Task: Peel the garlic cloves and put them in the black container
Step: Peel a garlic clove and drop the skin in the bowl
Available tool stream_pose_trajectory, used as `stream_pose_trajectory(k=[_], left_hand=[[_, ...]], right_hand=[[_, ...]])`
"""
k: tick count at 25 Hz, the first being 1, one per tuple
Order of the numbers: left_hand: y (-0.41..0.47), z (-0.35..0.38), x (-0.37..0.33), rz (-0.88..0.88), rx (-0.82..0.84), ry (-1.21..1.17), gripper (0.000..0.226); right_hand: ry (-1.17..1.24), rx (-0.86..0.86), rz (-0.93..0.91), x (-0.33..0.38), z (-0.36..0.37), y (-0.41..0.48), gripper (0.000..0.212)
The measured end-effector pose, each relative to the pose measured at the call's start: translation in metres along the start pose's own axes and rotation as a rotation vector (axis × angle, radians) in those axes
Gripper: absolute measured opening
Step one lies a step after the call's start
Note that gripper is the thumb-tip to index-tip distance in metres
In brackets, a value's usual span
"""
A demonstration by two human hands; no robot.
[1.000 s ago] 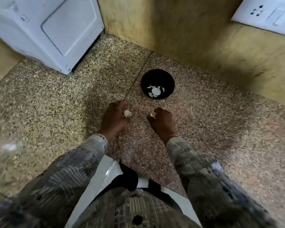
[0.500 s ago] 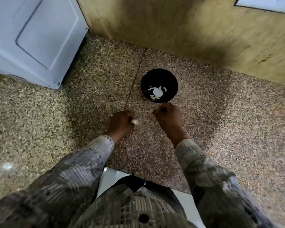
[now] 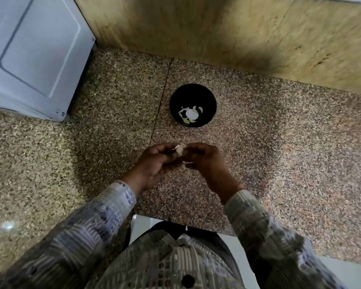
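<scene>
The counter (image 3: 279, 132) is speckled granite, polished, brown and pink grains all over, with a thin seam running down it near the middle of the frame. Behind it, across the top, stands a wall (image 3: 217, 28) of mottled yellowish stone. In the upper left sits a white appliance (image 3: 33, 53), smooth, with a rounded rectangular panel outlined on its face.

The black container (image 3: 193, 105) is a small round bowl, glossy dark, resting on the counter just above centre. In its bottom lie pale peeled cloves (image 3: 191, 115), slim and curved, around a round white patch.

Just below the bowl, both hands meet over the counter. The left hand (image 3: 154, 161) is curled, fingertips pinched onto a garlic clove (image 3: 180, 150), a small whitish lump with papery, ragged skin. The right hand (image 3: 206, 161) closes on the same clove from the other side, fingers bent in, thumb and forefinger at its edge. The clove sits between the two sets of fingertips, near the bowl but apart from it.

Both sleeves (image 3: 104, 213) are patterned grey cloth, striped and checked.
</scene>
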State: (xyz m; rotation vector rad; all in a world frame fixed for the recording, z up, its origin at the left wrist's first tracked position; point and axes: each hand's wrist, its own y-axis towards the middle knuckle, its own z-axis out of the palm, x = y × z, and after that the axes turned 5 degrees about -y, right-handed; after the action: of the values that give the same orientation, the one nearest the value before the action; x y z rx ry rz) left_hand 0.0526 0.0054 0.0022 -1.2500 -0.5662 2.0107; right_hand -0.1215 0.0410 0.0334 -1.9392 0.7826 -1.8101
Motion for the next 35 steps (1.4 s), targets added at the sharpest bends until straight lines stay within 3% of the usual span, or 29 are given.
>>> stream_pose_trajectory(k=[5,10,16,22,26,30,32,35], left_hand=[[-0.011,0.006,0.01,0.05,-0.004,0.044,0.032],[-0.023,0.01,0.013,0.207,-0.017,0.196,0.033],[-0.027,0.007,0.014,0.241,-0.05,0.307,0.023],[-0.028,0.002,0.003,0.247,0.016,0.341,0.015],[-0.027,-0.004,0.002,0.18,0.055,0.202,0.012],[-0.02,-0.016,0.01,0.079,-0.031,0.044,0.014],[-0.014,-0.024,0.012,0.069,-0.123,0.19,0.012],[-0.003,-0.037,0.011,0.173,-0.319,0.799,0.008]], right_hand=[[-0.051,-0.073,-0.096,-0.011,-0.001,-0.011,0.017],[-0.208,-0.099,-0.233,-0.011,0.001,-0.018,0.022],[-0.252,-0.154,-0.207,-0.014,0.005,-0.019,0.014],[0.217,0.003,-0.044,-0.013,0.004,-0.026,0.013],[0.251,0.004,-0.032,-0.019,0.011,-0.021,0.012],[0.387,0.057,0.061,-0.028,0.016,-0.015,0.005],[0.471,0.036,0.14,-0.037,0.015,-0.012,0.012],[0.381,-0.056,0.192,-0.054,0.011,-0.005,0.01]])
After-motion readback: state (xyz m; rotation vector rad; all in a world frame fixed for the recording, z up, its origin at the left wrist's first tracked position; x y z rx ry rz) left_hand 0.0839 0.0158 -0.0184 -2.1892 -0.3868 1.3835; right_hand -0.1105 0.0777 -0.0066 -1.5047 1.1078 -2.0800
